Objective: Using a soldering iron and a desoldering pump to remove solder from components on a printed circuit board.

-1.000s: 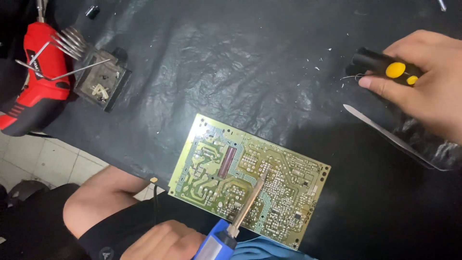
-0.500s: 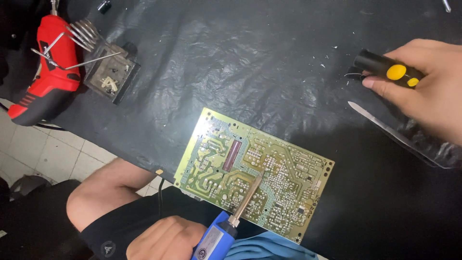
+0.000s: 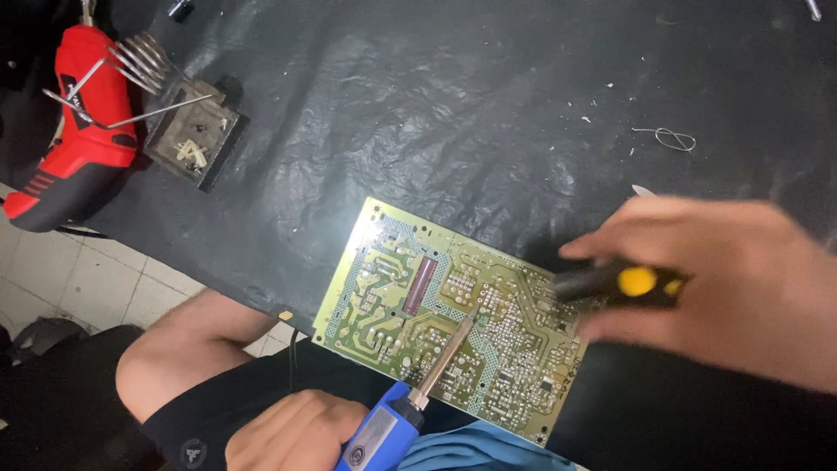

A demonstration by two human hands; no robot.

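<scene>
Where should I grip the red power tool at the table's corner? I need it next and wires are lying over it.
Grip the red power tool by its lower handle, coming from the table's near left edge. That end looks bare, while thin metal wires cross its upper body.

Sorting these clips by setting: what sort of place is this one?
Most likely an electronics repair bench. A bare circuit board lies solder-side up on a black mat, the left hand holds a blue soldering iron over it, and a soldering-iron stand sits beside a red power tool.

Bench was covered in crinkled black sheeting, pale tiled floor was seen at left, glare was cast from above
</scene>
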